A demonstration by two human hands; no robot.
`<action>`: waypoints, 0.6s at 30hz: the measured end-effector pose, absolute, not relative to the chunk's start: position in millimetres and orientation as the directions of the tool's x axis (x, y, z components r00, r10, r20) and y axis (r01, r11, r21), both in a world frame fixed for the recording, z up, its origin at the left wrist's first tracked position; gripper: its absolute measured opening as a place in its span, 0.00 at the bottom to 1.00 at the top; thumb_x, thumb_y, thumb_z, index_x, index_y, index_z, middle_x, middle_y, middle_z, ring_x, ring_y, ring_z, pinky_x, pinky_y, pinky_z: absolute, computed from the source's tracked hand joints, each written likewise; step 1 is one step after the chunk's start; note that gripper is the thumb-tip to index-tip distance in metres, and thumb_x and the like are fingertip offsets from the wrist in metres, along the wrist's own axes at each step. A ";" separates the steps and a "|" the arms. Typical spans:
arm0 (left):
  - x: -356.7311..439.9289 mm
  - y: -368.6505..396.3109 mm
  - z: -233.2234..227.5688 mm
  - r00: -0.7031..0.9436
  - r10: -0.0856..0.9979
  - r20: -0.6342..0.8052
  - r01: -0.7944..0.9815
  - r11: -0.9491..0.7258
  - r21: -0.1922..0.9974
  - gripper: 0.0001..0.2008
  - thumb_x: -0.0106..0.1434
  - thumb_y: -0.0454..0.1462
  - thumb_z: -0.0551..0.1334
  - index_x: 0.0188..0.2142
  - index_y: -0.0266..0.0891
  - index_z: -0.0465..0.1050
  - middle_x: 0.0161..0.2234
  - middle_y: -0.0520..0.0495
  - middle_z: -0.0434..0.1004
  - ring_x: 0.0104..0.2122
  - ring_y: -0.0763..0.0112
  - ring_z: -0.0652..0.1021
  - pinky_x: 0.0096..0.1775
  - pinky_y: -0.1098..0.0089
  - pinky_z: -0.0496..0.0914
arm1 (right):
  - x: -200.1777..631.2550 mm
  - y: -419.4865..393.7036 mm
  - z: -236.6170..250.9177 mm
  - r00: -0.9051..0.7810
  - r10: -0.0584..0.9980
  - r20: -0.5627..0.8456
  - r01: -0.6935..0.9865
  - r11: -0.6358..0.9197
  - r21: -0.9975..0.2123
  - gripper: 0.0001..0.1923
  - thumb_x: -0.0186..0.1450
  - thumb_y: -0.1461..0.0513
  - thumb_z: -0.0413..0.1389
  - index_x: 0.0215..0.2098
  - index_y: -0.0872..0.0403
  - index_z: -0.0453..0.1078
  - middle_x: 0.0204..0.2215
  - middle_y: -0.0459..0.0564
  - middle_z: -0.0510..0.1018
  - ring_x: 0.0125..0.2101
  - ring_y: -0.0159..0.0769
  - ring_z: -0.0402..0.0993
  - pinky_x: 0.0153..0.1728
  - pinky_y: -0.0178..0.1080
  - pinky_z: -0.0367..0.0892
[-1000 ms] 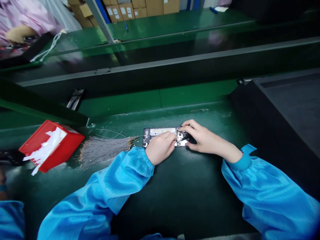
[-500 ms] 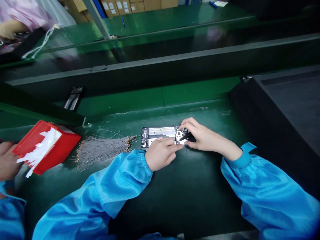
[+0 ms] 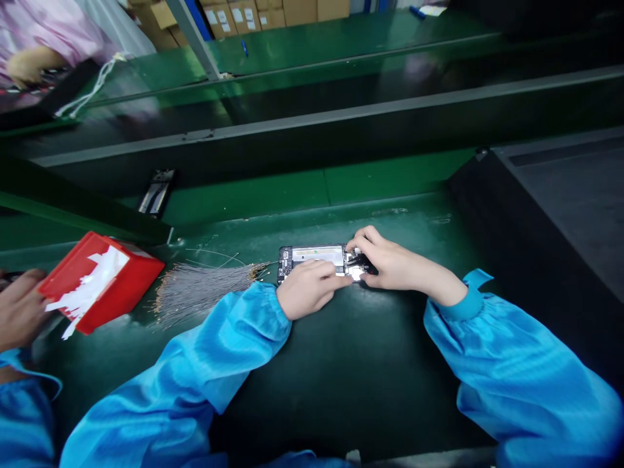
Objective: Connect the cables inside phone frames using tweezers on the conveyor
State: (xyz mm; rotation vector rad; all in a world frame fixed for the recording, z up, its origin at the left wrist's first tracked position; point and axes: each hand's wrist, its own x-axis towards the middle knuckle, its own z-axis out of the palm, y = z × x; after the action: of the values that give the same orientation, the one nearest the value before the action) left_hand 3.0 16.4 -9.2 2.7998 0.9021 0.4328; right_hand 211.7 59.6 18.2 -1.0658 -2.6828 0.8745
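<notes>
An opened phone (image 3: 319,251), its inner parts showing, lies lengthwise on the green table in the head view. My left hand (image 3: 309,288) rests over its lower middle. Its index finger reaches along the near edge to the right, and the other fingers are curled. Closed round the phone's right end is my right hand (image 3: 390,260), thumb at the near edge and fingers at the far edge. A small dark piece shows under the right fingers, too shaded to name. Left of the phone lies a bundle of thin grey cables (image 3: 205,289) with gold-coloured ends.
A red bin (image 3: 119,292) with white paper strips stands at left, near another person's hand (image 3: 22,309). A second opened phone (image 3: 156,193) lies on the ledge behind. A black tray-like box (image 3: 550,214) is at right. Another person (image 3: 53,39) works across the bench.
The view has shifted slightly. My left hand has slid a little left along the phone. My right fingers have closed in over the phone's right end, around the dark piece.
</notes>
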 end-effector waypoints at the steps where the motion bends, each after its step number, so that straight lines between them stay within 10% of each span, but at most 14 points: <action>1: -0.2 18.4 -11.1 0.770 0.592 0.239 0.523 -0.800 0.295 0.16 0.62 0.32 0.48 0.44 0.42 0.70 0.27 0.50 0.64 0.28 0.73 0.66 0.34 0.72 0.63 | 212.9 59.7 17.7 -0.748 0.658 -0.087 0.582 0.587 -0.563 0.23 0.52 0.68 0.53 0.46 0.52 0.55 0.41 0.51 0.57 0.34 0.34 0.63 0.35 0.37 0.64; 18: -5.1 20.7 -14.7 0.769 0.605 0.208 0.507 -0.774 0.379 0.16 0.62 0.32 0.49 0.43 0.42 0.71 0.28 0.49 0.65 0.29 0.73 0.67 0.35 0.73 0.64 | 205.0 57.4 23.9 -0.687 0.709 -0.159 0.675 0.542 -0.500 0.18 0.52 0.66 0.54 0.41 0.51 0.57 0.39 0.49 0.58 0.32 0.34 0.63 0.31 0.36 0.63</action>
State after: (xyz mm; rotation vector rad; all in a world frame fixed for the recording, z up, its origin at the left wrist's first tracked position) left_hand -5.1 20.7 -14.7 2.6625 0.8594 0.4630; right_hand 205.0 57.4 23.9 -1.2143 -2.7033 0.8348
